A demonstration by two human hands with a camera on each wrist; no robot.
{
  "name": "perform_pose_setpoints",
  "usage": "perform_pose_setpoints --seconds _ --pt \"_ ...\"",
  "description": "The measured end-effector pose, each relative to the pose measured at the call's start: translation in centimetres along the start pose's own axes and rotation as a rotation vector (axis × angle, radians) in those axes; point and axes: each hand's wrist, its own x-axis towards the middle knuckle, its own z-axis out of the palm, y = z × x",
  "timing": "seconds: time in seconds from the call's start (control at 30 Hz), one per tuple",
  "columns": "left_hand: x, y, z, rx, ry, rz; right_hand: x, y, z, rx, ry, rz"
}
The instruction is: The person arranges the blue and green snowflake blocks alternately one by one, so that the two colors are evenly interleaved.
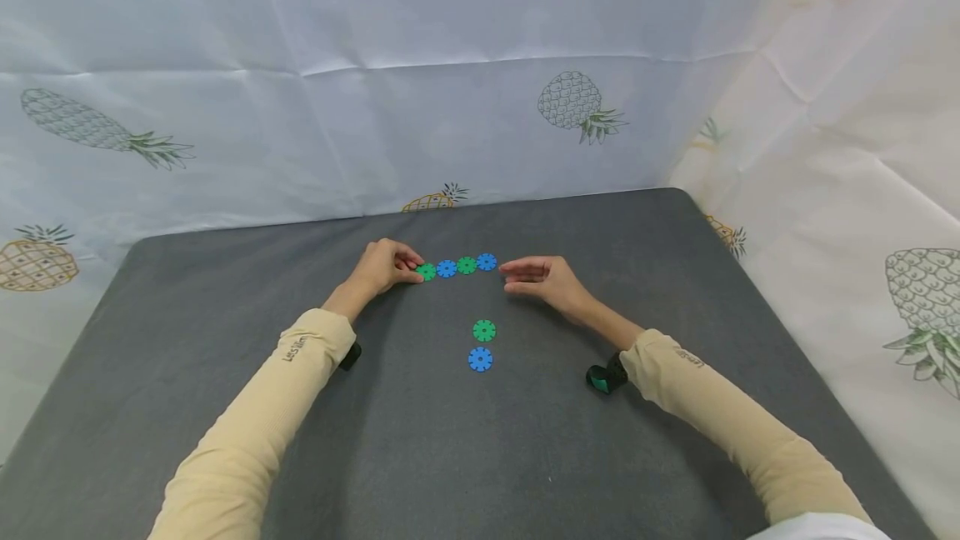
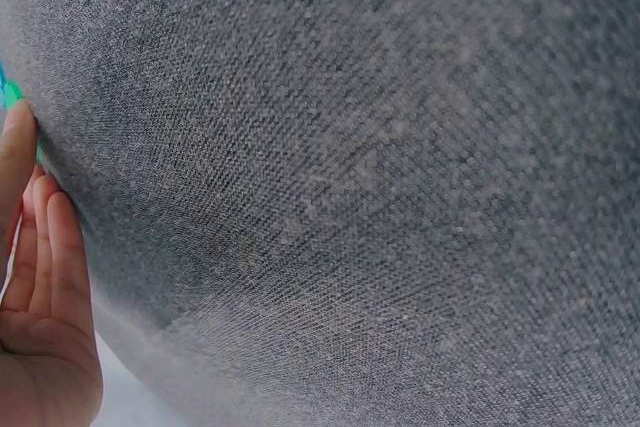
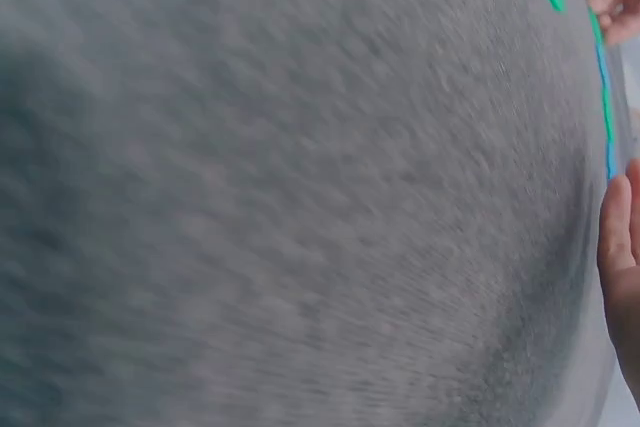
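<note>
The left hand, as we see it, pinches the edge of the first green disc between thumb and fingertips, at the left end of a row on the grey table. We follow the row rightward: first blue disc, second green disc, second blue disc. Nearer us lie a loose green disc and a loose blue disc. The right hand, loosely extended and holding nothing, hovers just beside the row's right end.
</note>
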Motion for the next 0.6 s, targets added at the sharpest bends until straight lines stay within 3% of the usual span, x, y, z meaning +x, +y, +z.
perform_pose_setpoints --seconds 0.6 --pt "0.1 -0.3 0.0 -0.009 -0.001 -0.004 -3.7 -0.5 3.5 0.084 -0.028 0.019"
